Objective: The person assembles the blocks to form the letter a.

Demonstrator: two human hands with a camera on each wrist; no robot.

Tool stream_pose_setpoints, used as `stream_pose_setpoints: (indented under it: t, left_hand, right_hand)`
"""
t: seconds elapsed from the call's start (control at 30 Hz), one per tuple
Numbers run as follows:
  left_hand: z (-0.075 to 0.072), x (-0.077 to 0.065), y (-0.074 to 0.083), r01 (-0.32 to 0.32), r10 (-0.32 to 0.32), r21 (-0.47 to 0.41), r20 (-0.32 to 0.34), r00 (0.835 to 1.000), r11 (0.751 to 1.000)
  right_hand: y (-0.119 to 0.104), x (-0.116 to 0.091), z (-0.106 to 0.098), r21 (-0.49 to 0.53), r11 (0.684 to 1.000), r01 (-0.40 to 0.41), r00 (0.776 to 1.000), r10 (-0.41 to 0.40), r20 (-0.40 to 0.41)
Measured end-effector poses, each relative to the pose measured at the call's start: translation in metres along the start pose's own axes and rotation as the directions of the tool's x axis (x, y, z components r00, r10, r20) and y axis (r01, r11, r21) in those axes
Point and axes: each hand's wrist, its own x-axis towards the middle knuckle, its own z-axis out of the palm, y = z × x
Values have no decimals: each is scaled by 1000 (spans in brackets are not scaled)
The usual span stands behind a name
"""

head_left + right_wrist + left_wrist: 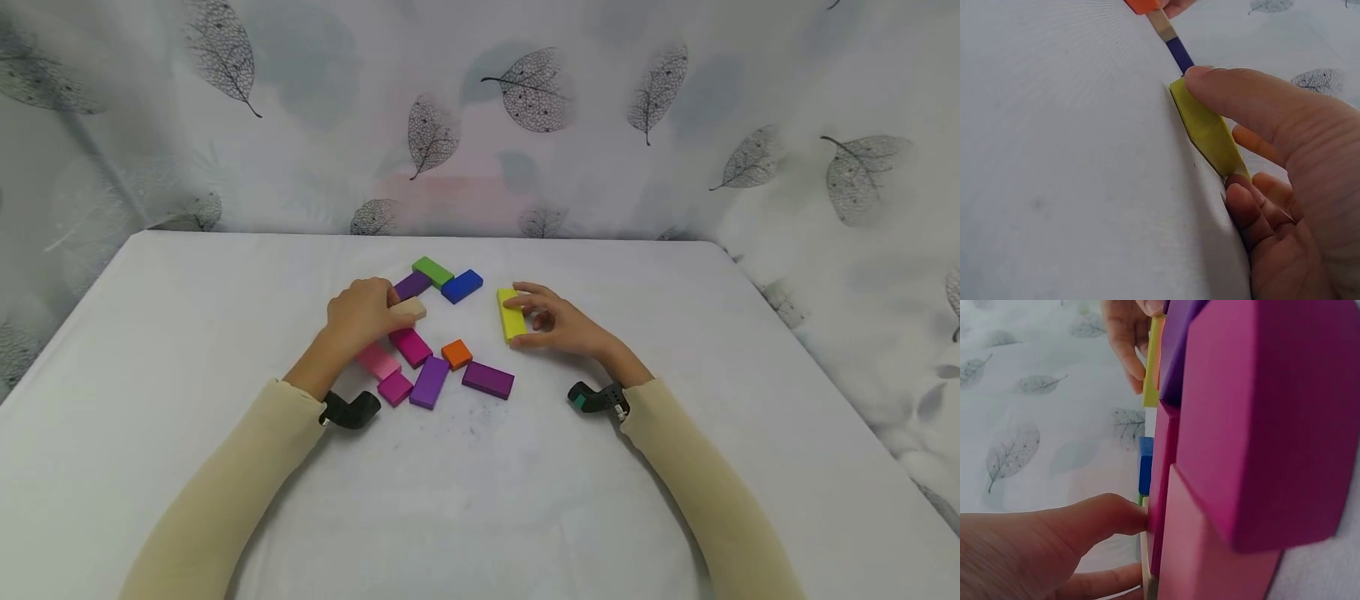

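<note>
My left hand (360, 318) pinches a beige wooden block (411, 307) between thumb and fingers, on the left side of a loose group of coloured blocks. In the left wrist view the thumb lies against that block's edge, mostly hidden behind a magenta block (1162, 487). To the right of the group, my right hand (562, 325) holds a yellow block (509, 310) lying on the table, thumb at its near end and fingers toward its far end. The right wrist view shows the thumb on one end of the yellow block (1207, 131) and fingertips at the other.
Behind the beige block lie a purple block (412, 285), a green block (432, 271) and a blue block (462, 286). Nearer are a pink block (378, 362), an orange block (457, 354), a violet block (430, 383) and a dark purple block (488, 379). A leaf-patterned curtain borders the white table (450, 500).
</note>
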Motion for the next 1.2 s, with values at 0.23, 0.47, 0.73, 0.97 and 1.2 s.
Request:
stream_pose_setpoints:
  t: [0.23,0.47,0.73,0.97,1.2]
  left_hand:
    - [1,-2,0,-33,33,8,-17,999,999]
    - [5,0,-1,-88,87,-18,-43,995,996]
    - [6,6,3,-115,115,13,-103,988,993]
    - [7,2,3,-104,110,57,-113,987,993]
    - [5,3,6,-136,147,80,-155,977,987]
  right_hand:
    - [2,-5,3,6,1000,-9,1000,9,-5]
    - [3,-8,1,-4,1000,-22,1000,22,-2]
    - [1,-3,-7,-7,1000,-3,1000,3,-7]
    - [3,-1,-4,7,1000,-1,1000,1,5]
    - [3,-1,-3,5,1000,-6,1000,6,-1]
